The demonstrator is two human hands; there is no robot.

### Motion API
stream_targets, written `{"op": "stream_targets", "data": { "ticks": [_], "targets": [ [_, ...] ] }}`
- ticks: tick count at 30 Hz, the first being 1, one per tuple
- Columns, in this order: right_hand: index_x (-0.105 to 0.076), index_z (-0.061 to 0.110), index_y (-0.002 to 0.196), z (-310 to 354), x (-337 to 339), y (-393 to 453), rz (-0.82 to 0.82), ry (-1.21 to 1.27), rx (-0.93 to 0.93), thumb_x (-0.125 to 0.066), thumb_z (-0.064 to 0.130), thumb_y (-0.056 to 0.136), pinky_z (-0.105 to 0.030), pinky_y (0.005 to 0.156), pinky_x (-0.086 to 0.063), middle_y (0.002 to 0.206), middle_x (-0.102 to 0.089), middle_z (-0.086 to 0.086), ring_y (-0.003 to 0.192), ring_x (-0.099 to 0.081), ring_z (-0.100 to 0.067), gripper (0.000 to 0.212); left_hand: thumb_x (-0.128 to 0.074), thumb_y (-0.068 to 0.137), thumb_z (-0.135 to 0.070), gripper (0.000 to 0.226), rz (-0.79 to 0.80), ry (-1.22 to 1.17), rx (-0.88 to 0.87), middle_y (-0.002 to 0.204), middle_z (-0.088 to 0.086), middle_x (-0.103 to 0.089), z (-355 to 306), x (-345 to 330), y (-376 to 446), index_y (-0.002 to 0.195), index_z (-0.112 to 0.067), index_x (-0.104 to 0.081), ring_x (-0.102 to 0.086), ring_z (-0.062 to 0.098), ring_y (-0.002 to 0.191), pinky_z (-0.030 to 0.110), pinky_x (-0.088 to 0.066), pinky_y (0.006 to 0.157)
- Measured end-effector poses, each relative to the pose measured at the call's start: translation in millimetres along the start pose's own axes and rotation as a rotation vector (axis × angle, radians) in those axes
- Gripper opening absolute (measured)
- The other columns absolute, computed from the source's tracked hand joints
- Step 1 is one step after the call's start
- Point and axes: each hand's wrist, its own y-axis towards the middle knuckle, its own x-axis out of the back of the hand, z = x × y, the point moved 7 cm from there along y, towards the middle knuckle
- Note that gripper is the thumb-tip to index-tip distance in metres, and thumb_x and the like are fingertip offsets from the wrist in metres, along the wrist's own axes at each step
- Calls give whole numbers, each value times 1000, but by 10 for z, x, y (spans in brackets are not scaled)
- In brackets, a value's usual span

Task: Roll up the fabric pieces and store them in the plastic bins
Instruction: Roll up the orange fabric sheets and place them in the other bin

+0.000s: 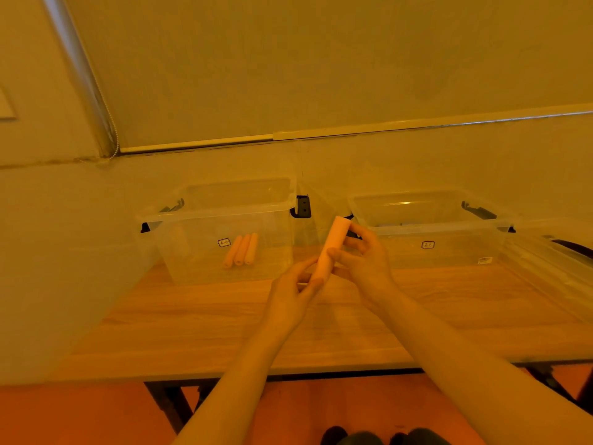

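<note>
So three rolls (241, 250) lie in the left bin (224, 213); both my hands, left (290, 293) and right (362, 258), grip a fourth fabric roll (330, 248), not yet binned

We reach both bare forearms forward from the near edge, converging toward the middle. Our left hand (296, 284) comes in from the near left, wrist straight, with its fingers curled and the thumb pinching the near end of what we hold. Our right hand (361, 255) lies just beyond and to the right, almost touching the left, palm turned leftward; its thumb presses across the middle while its fingers (359, 228) curl round the far side. Both wrists hover above the surface.
</note>
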Motion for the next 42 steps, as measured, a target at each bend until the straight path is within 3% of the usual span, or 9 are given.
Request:
{"op": "stream_targets", "data": {
  "ticks": [4, 9, 17, 27, 29, 33, 38, 42],
  "targets": [
    [-41, 19, 141, 49, -84, -14, 24, -71, -13, -66, -5, 82, -45, 74, -59, 128, -55, -10, 107, -61, -27, 68, -56, 93, -21, 50, 23, -12, -25, 108, -28, -47, -93, 34, -32, 138, -38, -40, -53, -7, 94, 21, -53, 76],
    [-39, 21, 142, 79, -161, -58, 67, -104, -45, -66, -4, 82, -42, 71, -59, 126, -57, -10, 99, -62, -24, 70, -58, 92, -18, 52, 21, -18, -21, 108, -23, -49, -167, 108, -113, 138, -36, -40, -53, -9, 91, 14, -48, 66],
    [-39, 21, 141, 268, -229, -21, 82, -86, -22, -67, -3, 82, -36, 64, -59, 122, -57, -8, 91, -62, -17, 69, -56, 93, -19, 53, 22, -26, -14, 124, -5, -55, -355, 231, -51, 141, -31, -38, -53, -1, 92, 16, -48, 66],
    [-39, 20, 142, 500, -819, 834, 178, -99, -20, -66, -4, 83, -38, 67, -59, 117, -59, -9, 95, -64, -24, 69, -57, 93, -18, 47, -111, -100, -30, 115, -7, -58, -301, 749, 686, 136, -33, -43, -59, 5, 96, 22, -53, 75],
    [-40, 21, 141, 463, -1032, 1109, 213, -93, -51, -66, -5, 83, -34, 63, -60, 115, -59, -9, 91, -64, -21, 68, -58, 93, -15, 46, -149, -116, -8, 115, -3, -61, -188, 925, 931, 131, -38, -44, -60, 7, 95, 27, -54, 77],
    [-43, 22, 137, 458, -1487, 1600, 293, -63, -144, -65, -6, 83, -38, 68, -59, 116, -60, -10, 96, -64, -23, 65, -54, 94, -7, 46, -180, -119, 53, 111, -2, -58, -87, 1288, 1382, 134, -28, -45, -58, 1, 90, 16, -50, 72],
    [-43, 22, 138, 455, -1878, 1949, 309, -93, -319, -62, -10, 84, -40, 72, -58, 118, -59, -11, 99, -64, -26, 65, -50, 93, 1, 49, -127, -102, 244, 108, 8, -60, 17, 1669, 1738, 137, -20, -46, -58, 17, 92, 14, -45, 61],
    [-43, 19, 138, 535, -2163, 2115, 307, -99, -446, -60, -11, 85, -37, 69, -57, 113, -60, -10, 95, -63, -24, 63, -49, 93, 3, 49, -80, -76, 342, 119, 15, -60, 10, 1953, 1942, 137, -17, -47, -58, 22, 100, 16, -45, 62]
  ]
}}
